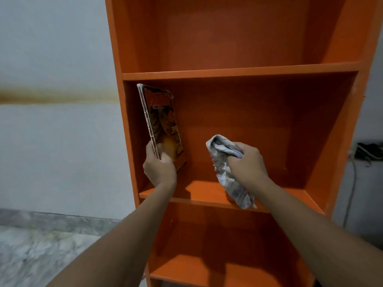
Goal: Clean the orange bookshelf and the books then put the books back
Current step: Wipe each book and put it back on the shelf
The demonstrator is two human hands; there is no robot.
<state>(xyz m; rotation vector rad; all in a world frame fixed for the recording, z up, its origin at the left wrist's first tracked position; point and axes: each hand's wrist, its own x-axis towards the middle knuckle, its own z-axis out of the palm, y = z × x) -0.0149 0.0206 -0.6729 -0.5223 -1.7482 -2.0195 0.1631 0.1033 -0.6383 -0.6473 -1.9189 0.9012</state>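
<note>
Hands are both gripping: left hand point(159, 168) is holding a thin, probably light and bendable book point(160, 121) by its lower corner inside the bookshelf point(238, 72), right hand point(246, 160) is squeezing a soft cloth point(226, 175).

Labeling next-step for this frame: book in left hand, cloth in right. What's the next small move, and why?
Probably set the book upright on the middle shelf against the left wall: the left hand holds it just above that board, while the right hand keeps the cloth clear.
</note>
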